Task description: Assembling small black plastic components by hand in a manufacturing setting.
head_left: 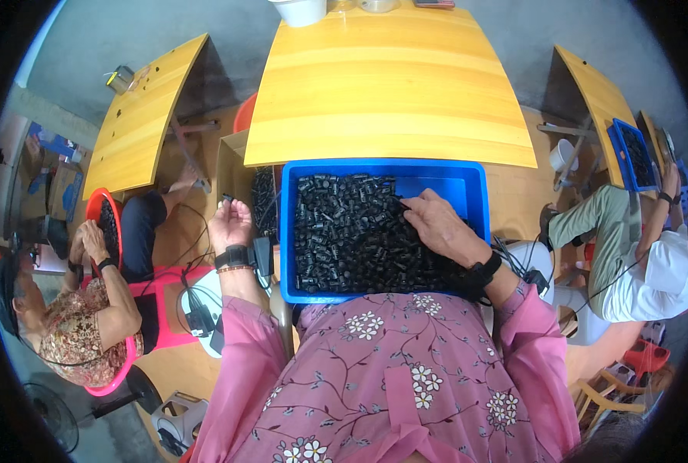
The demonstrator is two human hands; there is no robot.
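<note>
A blue plastic tray [286, 239] rests at my lap, heaped with small black cylindrical plastic parts [344, 231]. Left of the tray, my left hand [231, 228] is raised palm up, its fingertips closed on a small black plastic part [227, 198]. My right hand [444, 230] reaches over the right side of the heap, thumb and fingers pinched together. What sits in that pinch is too small to make out against the black parts. Bare blue bottom shows in the tray's far right corner.
A yellow wooden table [390, 85] stands just beyond the tray. At its left, a cardboard box [234, 166] holds more black parts. Cables hang beside both my arms. One person sits at left with a red basin [97, 204], another at right by a smaller blue tray [633, 154].
</note>
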